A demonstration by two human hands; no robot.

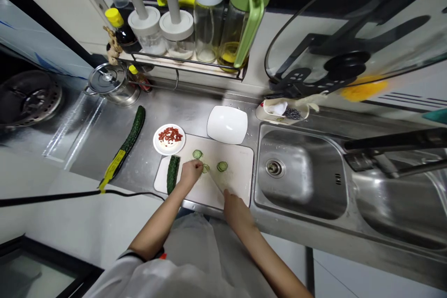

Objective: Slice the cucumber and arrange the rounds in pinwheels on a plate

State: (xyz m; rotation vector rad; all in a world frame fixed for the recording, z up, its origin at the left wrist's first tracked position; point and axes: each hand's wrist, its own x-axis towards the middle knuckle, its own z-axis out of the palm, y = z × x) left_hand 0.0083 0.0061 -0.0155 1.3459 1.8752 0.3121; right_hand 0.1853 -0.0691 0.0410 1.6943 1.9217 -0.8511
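My right hand (pixel 238 209) is closed round the handle of a kitchen knife (pixel 217 184), its blade angled up and left across the cutting board (pixel 235 191). My left hand (pixel 190 173) is pinched at the edge of a cucumber slice (pixel 206 168), close to the knife tip; the fingers partly hide the slice. Behind it lies another cucumber slice (pixel 197 154). A few overlapping cucumber slices (pixel 222 166) rest to the right of the blade. A cut length of cucumber (pixel 172 174) lies on the board's left side, beside my left wrist.
A small plate of red pieces (pixel 170 138) and a white dish (pixel 227 124) stand behind the board. At left lie a whole cucumber (pixel 131 138) with a yellow label and a steel pot (pixel 112 84). A sink (pixel 302 172) is on the right; a condiment rack (pixel 195 65) hangs behind.
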